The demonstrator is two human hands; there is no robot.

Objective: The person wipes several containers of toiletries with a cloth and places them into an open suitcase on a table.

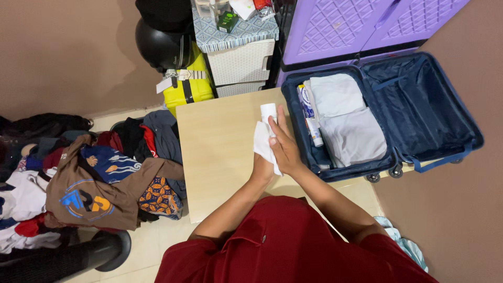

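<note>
Over a low light wooden table [220,152], both my hands meet around a small white bottle [268,111] wrapped partly in a white cloth [260,142]. My right hand [283,147] lies on top, its fingers pressed against the bottle and cloth. My left hand [260,170] is mostly hidden beneath the right one, gripping the cloth from below. Just right of my hands lies an open dark blue suitcase [419,105] holding folded white and grey clothes [346,120] and white tubes [312,123] along its left side.
A heap of mixed clothes [89,178] covers the floor on the left. Behind the table stand a yellow case [188,86], a black helmet [157,44] and a white wicker drawer unit [241,60]. The suitcase's purple lid [335,29] leans up against the wall.
</note>
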